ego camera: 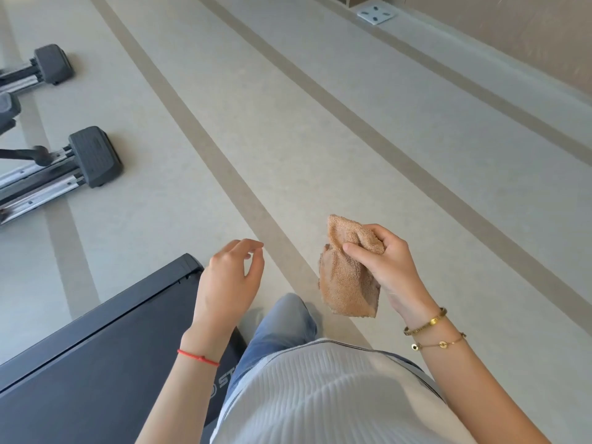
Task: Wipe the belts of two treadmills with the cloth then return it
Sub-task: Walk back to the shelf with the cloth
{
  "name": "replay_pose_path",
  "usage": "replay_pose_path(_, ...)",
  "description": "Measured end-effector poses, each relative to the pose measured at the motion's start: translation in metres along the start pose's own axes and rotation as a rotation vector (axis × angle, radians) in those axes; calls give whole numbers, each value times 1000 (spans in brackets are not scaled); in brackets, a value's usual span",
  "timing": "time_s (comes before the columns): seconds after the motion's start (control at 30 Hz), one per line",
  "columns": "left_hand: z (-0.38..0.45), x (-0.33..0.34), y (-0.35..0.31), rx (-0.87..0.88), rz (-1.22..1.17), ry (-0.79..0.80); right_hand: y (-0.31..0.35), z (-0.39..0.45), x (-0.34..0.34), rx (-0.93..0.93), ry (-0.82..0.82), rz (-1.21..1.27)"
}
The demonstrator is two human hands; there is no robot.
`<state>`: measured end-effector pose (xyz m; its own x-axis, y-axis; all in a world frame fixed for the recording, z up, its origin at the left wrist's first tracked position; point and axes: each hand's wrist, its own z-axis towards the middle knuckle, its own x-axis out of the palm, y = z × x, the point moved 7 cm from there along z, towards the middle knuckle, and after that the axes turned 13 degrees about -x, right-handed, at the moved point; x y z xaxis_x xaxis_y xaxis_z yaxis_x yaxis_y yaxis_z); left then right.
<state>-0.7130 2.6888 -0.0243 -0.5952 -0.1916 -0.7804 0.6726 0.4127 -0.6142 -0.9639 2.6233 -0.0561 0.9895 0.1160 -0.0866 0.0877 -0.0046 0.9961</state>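
One cloth (347, 274), one treadmill (96, 363)

Fluffy terry cloth (347, 277), matt belt (105, 363)

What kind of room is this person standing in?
Most likely a gym or fitness room. A black treadmill sits at lower left, the rail ends of another exercise machine lie beyond it, and the striped floor looks like sports flooring.

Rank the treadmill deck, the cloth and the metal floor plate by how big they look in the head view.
1. Treadmill deck, partly cut off by the frame.
2. Cloth.
3. Floor plate, though it lies far from the camera, so its true size is unsure.
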Motion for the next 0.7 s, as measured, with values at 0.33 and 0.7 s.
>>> replay_pose_path(0.33, 174, 28, -38, -25, -8, -35, -17, 166, 13, 74, -12, 9)
replay_pose_path(0.7, 408, 20, -117, 125, -19, -18, 8, 396, 36, 47, -112, 92)
